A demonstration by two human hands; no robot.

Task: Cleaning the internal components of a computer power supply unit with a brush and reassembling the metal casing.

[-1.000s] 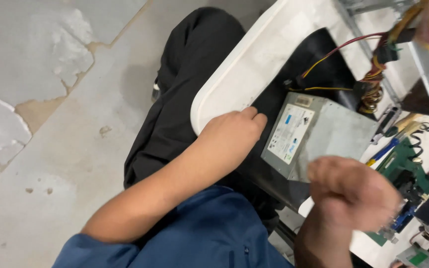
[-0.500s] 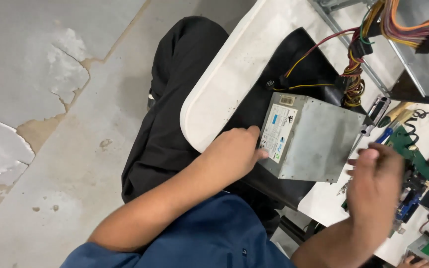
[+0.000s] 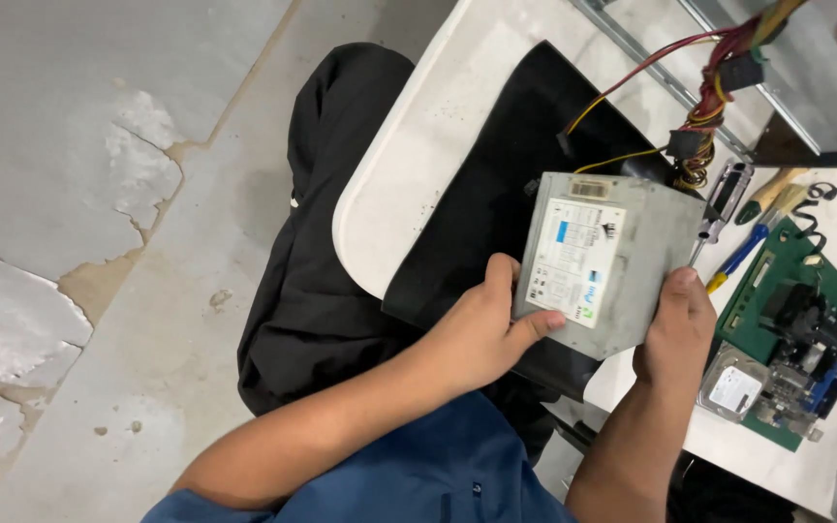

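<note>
Here, both my hands hold a grey metal power supply box (image 3: 604,257) over the near edge of the table.

I have my left hand (image 3: 481,329) clasped on the box's near-left corner, fingers curled behind it and the thumb lying across the white label (image 3: 574,260) on its top face, while my right hand (image 3: 675,329) grips the near-right corner from below, thumb pressed up against the side. The box sits tilted on a black mat (image 3: 496,194) that covers part of the white table (image 3: 418,165), and a bundle of red, yellow and black wires (image 3: 699,126) runs from its far end. Just to the right lie a screwdriver with a blue and yellow handle (image 3: 743,254) and a green circuit board (image 3: 796,320); my black-clad knee (image 3: 331,242) shows below the table edge.
</note>
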